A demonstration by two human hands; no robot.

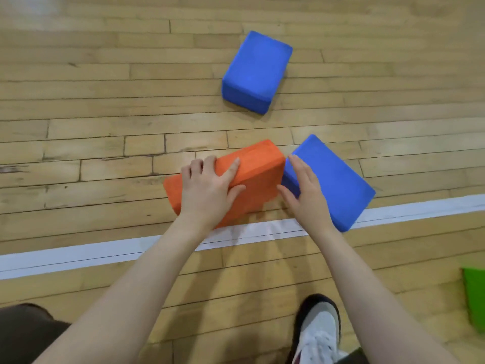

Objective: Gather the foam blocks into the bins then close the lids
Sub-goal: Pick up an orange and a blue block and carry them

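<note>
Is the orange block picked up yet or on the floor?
On the floor, as far as shows: the orange block lies flat beside a blue block, the left hand gripping its far edge.

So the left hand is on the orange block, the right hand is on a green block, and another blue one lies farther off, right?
Not quite. In the head view the right hand is on a blue block, not a green one. The left hand is on the orange block, and another blue block lies farther off.
</note>
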